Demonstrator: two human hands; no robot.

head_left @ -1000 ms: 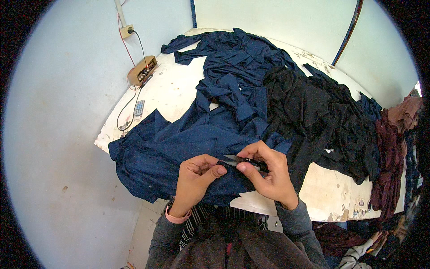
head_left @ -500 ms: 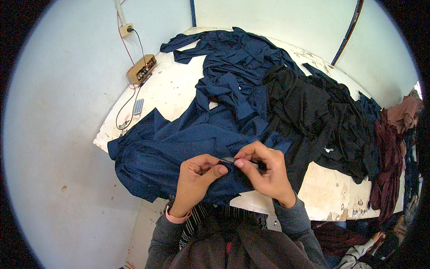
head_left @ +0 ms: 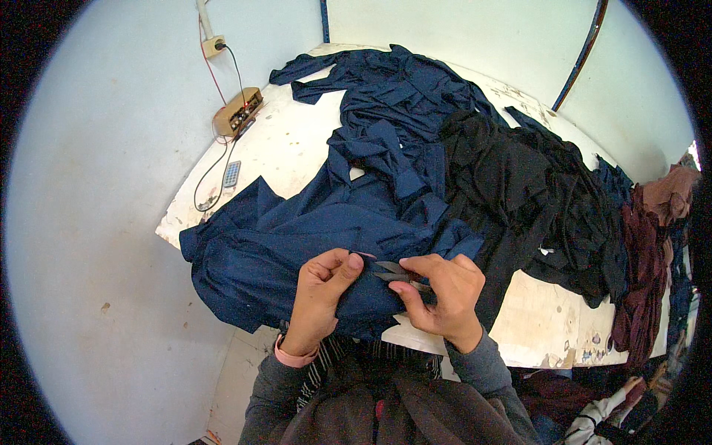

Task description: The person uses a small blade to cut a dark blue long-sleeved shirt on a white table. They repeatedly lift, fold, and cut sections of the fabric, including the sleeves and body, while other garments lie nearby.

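Observation:
Navy blue cloth [head_left: 267, 237] lies rumpled across the near part of the white table. My left hand [head_left: 320, 293] is closed, with thumb and forefinger pinching a bit of this cloth; a thin pale strip shows at the fingertips. In my right hand [head_left: 449, 297] is a pair of small thread snips [head_left: 389, 271]. Their grey blades stand apart and point left, a short way from the pinched cloth. The handles are mostly hidden by my fingers.
Black garments [head_left: 504, 170] are heaped on the right of the table [head_left: 541, 311], with maroon cloth [head_left: 641, 274] hanging over its edge. A brown radio-like box [head_left: 239, 113], its cable and a small remote [head_left: 231, 174] lie at the left. Walls stand left and behind.
My right hand has drawn away to the right from my left fingertips and turned, so the snips' blades now show apart. My left hand still pinches the cloth, slightly higher.

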